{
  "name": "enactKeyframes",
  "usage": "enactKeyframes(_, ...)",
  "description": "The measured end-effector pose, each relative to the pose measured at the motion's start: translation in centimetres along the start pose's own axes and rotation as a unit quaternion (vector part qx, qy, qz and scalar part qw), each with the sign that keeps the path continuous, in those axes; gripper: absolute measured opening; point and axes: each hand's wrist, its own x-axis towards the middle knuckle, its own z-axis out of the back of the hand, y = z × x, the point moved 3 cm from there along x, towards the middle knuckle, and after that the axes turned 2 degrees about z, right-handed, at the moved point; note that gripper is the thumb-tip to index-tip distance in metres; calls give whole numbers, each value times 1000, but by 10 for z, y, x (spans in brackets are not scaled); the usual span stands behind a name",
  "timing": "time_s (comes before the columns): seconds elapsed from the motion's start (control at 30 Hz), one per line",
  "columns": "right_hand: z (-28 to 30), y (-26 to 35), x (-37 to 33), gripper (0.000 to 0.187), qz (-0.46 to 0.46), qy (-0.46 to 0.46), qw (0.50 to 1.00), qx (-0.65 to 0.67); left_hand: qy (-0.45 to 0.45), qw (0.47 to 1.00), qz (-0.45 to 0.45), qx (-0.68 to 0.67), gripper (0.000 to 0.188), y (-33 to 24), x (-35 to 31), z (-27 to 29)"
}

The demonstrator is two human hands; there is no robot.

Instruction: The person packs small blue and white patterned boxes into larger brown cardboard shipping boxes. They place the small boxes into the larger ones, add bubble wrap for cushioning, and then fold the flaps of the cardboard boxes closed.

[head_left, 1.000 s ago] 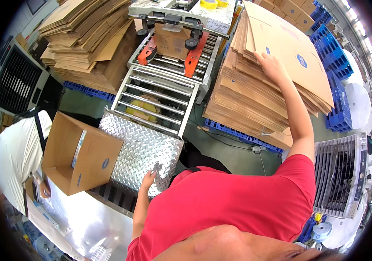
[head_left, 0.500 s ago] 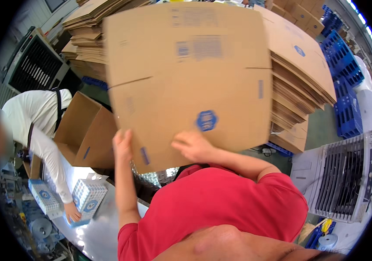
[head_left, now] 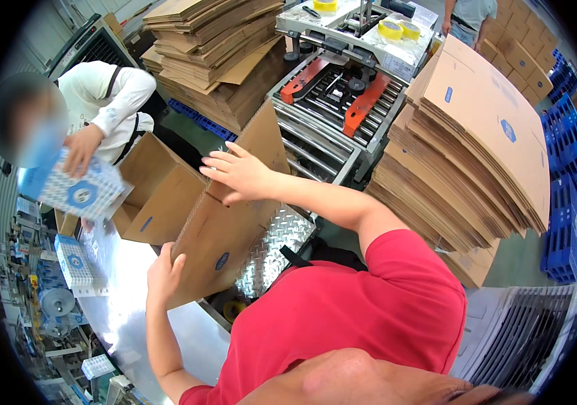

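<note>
In front of me a brown cardboard carton [head_left: 234, 226] stands upright and tilted, partly opened out, with a blue mark on its side. My left hand [head_left: 164, 271] grips its near left edge, thumb up. Against its upper edge rests my right hand [head_left: 238, 177], fingers stretched out and spread. An open cardboard box [head_left: 156, 185] sits just left of the carton. Over there a co-worker's hand [head_left: 84, 148] holds a blue-and-white patterned package [head_left: 80, 192].
A shiny metal table [head_left: 129, 307] lies below, with a patterned package [head_left: 73, 262] on it. Ahead is a roller conveyor machine [head_left: 332, 115] with orange guides. Stacks of flat cardboard [head_left: 214, 50] and more flat cartons [head_left: 470, 128] flank it. Blue pallets [head_left: 562, 223] stand right.
The flat cardboard has swung down and left, turned edge-on and partly opened. My right hand moved up to its upper edge. The co-worker lifted a package off the table.
</note>
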Motion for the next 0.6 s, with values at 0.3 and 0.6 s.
enactKeyframes(0.3,15,-25,-56,18,157,-97,954,237,-34,996,86,-3,26,9,-10,-1)
enactKeyframes(0.6,-10,67,3,24,357,168,790,469,7,971,240,-6,53,78,-70,24)
